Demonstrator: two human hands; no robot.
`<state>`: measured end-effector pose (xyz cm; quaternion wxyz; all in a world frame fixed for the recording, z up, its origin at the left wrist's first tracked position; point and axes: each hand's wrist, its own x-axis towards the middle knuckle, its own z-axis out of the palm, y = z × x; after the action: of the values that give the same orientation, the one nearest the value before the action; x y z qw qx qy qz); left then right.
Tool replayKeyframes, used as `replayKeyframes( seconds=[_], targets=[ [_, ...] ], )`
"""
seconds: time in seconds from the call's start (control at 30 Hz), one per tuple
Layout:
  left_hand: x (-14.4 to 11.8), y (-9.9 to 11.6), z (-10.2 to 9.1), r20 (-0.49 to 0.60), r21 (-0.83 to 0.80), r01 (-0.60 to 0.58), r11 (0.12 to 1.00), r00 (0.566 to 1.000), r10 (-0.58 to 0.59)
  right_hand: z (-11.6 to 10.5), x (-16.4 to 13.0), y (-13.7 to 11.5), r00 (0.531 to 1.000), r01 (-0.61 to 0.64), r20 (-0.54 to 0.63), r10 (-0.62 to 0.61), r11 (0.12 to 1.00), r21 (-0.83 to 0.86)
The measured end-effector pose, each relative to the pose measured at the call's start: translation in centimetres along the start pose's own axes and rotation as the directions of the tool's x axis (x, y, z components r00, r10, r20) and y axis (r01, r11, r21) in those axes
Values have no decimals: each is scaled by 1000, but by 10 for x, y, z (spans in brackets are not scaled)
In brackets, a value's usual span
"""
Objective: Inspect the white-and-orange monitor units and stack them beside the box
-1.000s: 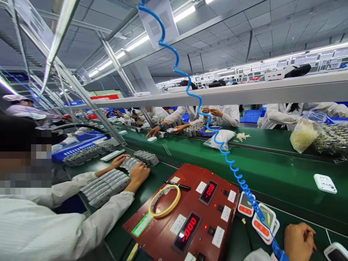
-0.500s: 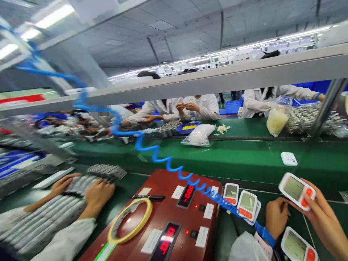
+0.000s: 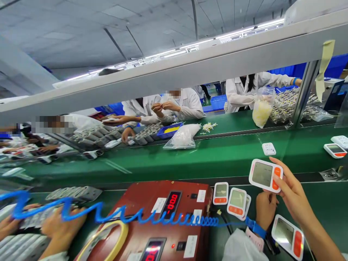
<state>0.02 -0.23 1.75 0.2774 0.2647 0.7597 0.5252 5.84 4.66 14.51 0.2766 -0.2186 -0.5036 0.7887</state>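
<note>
My right hand (image 3: 292,192) holds up a white device with a grey screen and an orange button (image 3: 265,175) above the green belt. My left hand (image 3: 265,209) sits just below it, fingers curled, touching the device's lower edge; a blue wrist strap (image 3: 255,228) with a blue coiled cord (image 3: 130,216) runs off it to the left. Another such device (image 3: 288,236) lies below my right hand. Two more devices (image 3: 230,197) stand left of my left hand.
A red tester box with red digit displays (image 3: 174,206) and a roll of yellow tape (image 3: 108,241) sits at lower left. A co-worker's hands (image 3: 58,230) rest on grey parts at far left. Across the green conveyor (image 3: 217,156), people in white coats work; bags (image 3: 182,137) and loose devices (image 3: 335,149) lie there.
The view has swung right and down. My right hand came in holding the device and raised it slightly; my left hand moved up to its lower edge. The blue cord now trails low.
</note>
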Motion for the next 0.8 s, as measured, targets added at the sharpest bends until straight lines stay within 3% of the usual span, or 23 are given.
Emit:
replayKeyframes(
  seconds=[0.1, 0.47, 0.67, 0.8],
  targets=[
    [1, -6, 2, 27, 77, -120, 990, 993, 118, 2, -1, -5, 1000, 4, -18, -3, 1000, 15],
    [1, -10, 4, 4, 87, -152, 985, 988, 152, -1, -1, -10, 1000, 5, 9, -6, 999, 37],
    [3, -13, 5, -14, 54, -179, 982, 983, 180, -6, 0, -6, 999, 23, 40, -20, 997, -77],
    [3, -13, 6, -12, 42, -176, 984, 984, 176, -6, 0, -5, 998, 40, 49, -38, 998, -49]
  ],
)
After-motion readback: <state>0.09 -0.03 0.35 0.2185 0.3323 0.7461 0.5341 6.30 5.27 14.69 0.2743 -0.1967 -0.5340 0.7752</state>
